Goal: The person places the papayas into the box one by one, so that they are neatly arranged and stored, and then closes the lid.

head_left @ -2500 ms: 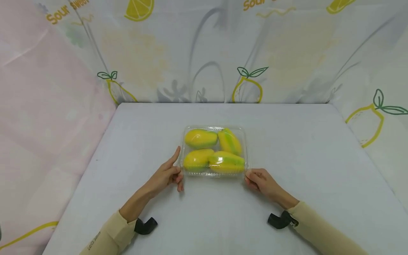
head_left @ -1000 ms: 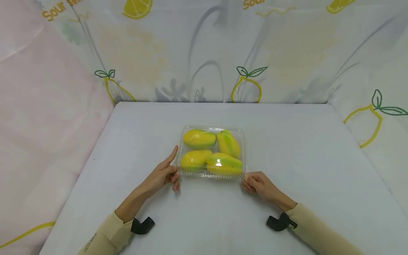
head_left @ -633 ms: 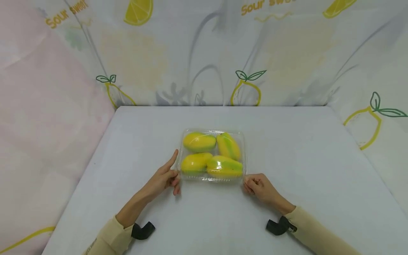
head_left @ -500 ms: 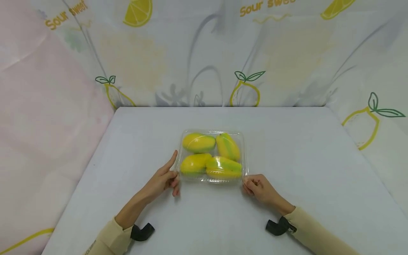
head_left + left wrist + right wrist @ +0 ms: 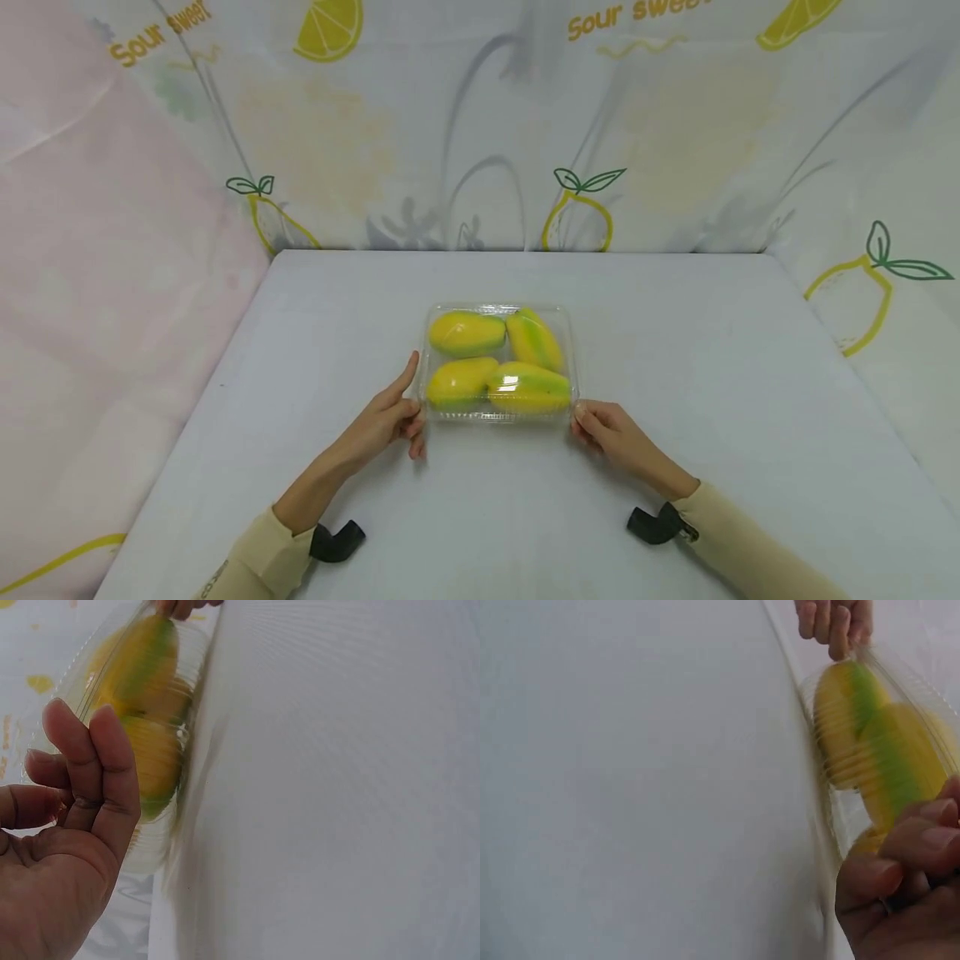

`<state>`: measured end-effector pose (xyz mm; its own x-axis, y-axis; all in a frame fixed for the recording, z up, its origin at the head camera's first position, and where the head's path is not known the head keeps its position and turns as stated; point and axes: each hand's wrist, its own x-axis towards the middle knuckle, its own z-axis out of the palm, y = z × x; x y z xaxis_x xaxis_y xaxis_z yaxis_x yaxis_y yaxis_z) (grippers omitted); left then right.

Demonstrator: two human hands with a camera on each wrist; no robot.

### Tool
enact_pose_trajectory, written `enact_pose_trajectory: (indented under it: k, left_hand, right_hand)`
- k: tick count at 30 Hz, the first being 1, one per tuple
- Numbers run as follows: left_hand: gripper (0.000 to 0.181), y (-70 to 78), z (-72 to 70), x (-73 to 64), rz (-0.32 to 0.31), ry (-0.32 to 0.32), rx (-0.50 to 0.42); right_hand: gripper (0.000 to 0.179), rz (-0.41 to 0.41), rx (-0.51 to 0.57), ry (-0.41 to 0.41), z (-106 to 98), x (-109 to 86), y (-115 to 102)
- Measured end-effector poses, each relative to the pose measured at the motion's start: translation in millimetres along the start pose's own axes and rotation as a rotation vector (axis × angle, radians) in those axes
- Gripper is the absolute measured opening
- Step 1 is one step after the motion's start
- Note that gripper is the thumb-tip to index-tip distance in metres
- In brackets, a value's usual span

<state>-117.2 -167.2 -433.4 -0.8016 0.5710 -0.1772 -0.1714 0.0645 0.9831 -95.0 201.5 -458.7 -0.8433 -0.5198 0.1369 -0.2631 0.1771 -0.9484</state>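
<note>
A clear plastic clamshell box (image 5: 498, 417) with a lid over it is at the middle of the white table, holding several yellow-green fruits (image 5: 467, 333) that look like papayas or mangoes. My left hand (image 5: 378, 425) pinches the rim at the box's near left corner, its index finger straight along the left side. The near right corner is pinched between thumb and fingers of my right hand (image 5: 611, 433). In the left wrist view the left hand (image 5: 82, 817) has its fingers beside the box wall. The right wrist view shows the right hand (image 5: 915, 877) partly cut off.
A white table (image 5: 495, 525) spreads around the box. Behind it hangs a cloth backdrop (image 5: 420, 125) printed with lemons, and pink cloth (image 5: 112, 333) stands on the left. Black curved pieces (image 5: 337, 542) sit at both wrists, by the beige sleeves (image 5: 750, 533).
Compared with half a second ago, the box's near edge and my right hand have shifted slightly away from me. My left hand stays almost in place, and both hands keep their hold.
</note>
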Motion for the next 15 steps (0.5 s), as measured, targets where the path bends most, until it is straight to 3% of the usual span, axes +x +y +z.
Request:
enact_pose_trajectory:
  k: [6, 15]
  left_hand:
    - [0.069, -0.9, 1.9, 1.1, 0.005, 0.017, 0.003]
    - [0.068, -0.5, -0.6, -0.1, -0.004, 0.004, -0.006]
  right_hand:
    - [0.032, 0.057, 0.133, -0.024, -3.1, 1.9, -0.5]
    - [0.032, -0.002, 0.182, -0.004, 2.7, -3.1, 1.4]
